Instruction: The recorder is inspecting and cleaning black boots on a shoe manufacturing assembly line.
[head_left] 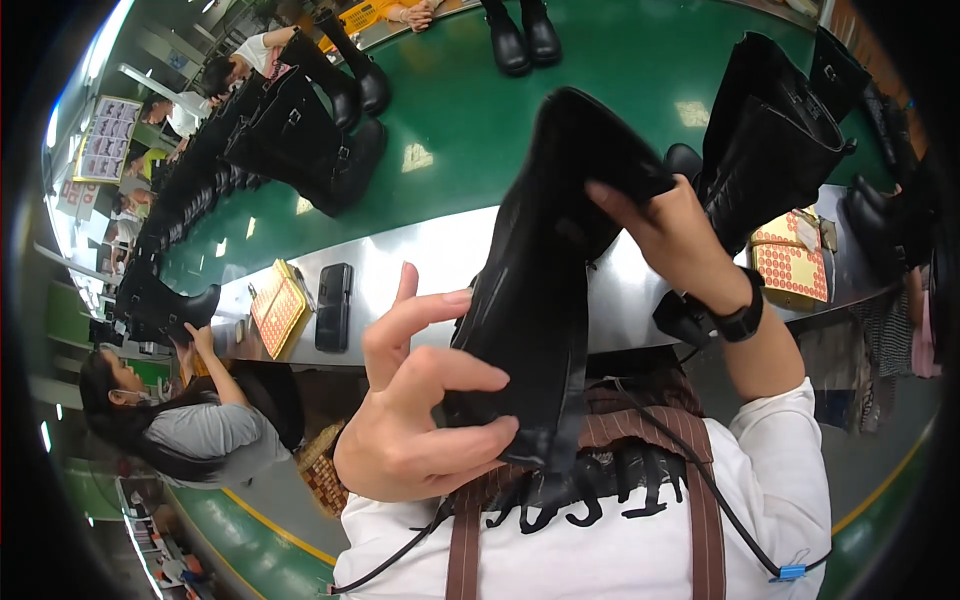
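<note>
A tall black boot point(530, 290) is held up in front of my chest, tilted, with its foot end away from me and its shaft running down toward me. My right hand point(675, 230) is closed around the foot end, its thumb on the near side. At the left side of the shaft is my left hand point(420, 400), with bent, spaced fingers curling onto the leather near its lower end. One digit of that hand points up, off the boot. The boot's inside and its far side are hidden.
Tall black boots stand on the green table point(450, 130): a buckled pair point(300, 140) at left, others point(770, 140) at right. On the metal edge point(420, 250) lie a dark phone point(333, 305) and yellow booklets point(277, 308). A co-worker point(200, 420) handles a boot at left.
</note>
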